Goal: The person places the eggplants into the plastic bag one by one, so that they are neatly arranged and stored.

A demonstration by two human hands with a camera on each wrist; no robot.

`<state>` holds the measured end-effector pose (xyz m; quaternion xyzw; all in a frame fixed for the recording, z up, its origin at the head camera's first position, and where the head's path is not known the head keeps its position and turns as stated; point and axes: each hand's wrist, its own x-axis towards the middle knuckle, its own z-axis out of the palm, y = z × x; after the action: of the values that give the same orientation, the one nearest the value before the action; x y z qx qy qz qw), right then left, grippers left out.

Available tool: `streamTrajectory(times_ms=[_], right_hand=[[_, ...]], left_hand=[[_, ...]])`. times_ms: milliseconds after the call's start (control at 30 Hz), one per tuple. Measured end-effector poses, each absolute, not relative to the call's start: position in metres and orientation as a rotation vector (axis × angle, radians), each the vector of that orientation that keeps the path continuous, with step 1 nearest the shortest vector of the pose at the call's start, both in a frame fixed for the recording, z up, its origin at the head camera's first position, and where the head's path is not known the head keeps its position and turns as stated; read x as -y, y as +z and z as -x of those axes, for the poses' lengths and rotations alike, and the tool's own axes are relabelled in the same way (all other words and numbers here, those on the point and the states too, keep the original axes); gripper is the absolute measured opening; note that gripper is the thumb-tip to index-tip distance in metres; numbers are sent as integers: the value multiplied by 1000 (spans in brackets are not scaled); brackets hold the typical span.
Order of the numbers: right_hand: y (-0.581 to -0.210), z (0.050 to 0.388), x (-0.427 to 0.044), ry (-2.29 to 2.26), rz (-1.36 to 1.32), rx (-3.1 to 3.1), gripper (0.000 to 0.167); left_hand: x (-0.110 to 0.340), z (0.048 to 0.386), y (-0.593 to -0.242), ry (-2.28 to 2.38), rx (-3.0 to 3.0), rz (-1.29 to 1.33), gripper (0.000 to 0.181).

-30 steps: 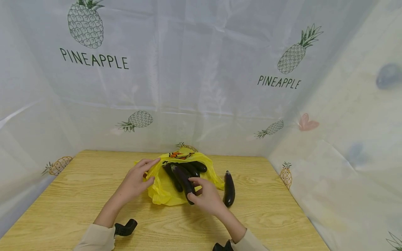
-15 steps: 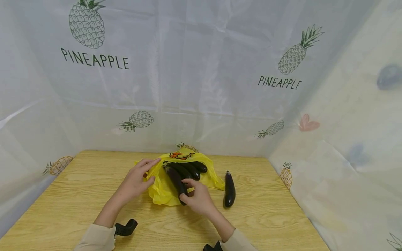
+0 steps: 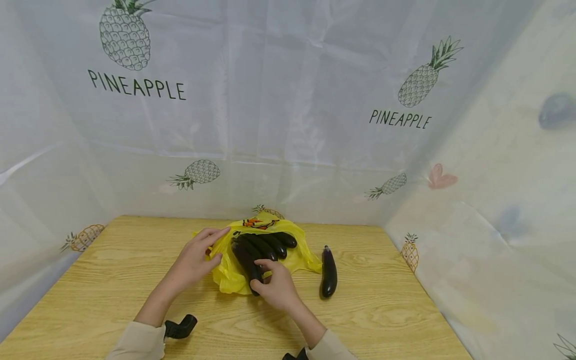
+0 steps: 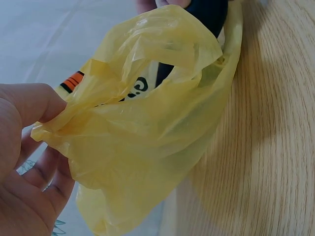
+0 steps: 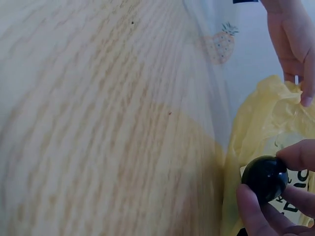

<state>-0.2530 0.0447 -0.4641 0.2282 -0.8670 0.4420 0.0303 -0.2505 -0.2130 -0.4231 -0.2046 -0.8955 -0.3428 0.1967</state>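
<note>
A yellow plastic bag (image 3: 229,277) lies on its side with its mouth toward me. Several dark eggplants (image 3: 273,244) rest side by side in it. My right hand (image 3: 278,285) grips the near end of the leftmost eggplant (image 3: 245,257); in the right wrist view the fingers and thumb surround the rounded end of this eggplant (image 5: 266,178). With thumb and fingers my left hand (image 3: 196,257) pinches the left rim of the bag, as the left wrist view shows at the bag's gathered edge (image 4: 64,128). The far ends of the eggplants are partly hidden inside.
One more eggplant (image 3: 329,272) lies on the wooden table (image 3: 382,300), right of the bag. Pineapple-printed sheeting (image 3: 288,125) hangs behind the table and along both sides. Black wrist devices sit at both sleeves, such as the left one (image 3: 181,326).
My right hand has moved left with the eggplant, bringing it from atop the others to the left end of the row. The left hand keeps its place on the bag.
</note>
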Motion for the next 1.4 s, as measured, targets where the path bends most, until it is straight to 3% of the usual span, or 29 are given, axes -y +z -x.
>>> streamTrajectory(times_ms=[400,700,1400], right_hand=[[-472,254,-43,1335,-682,2695,39],[-469,254,-47,1322,-727,2745,50],[-468,264,-24,1178,-644,2698,35]], left_hand=[[211,250,-423,-947,2507,578,69],[214,252,-425,-960,2520,583,71],[216,253,-426,-961,2513,608,69]])
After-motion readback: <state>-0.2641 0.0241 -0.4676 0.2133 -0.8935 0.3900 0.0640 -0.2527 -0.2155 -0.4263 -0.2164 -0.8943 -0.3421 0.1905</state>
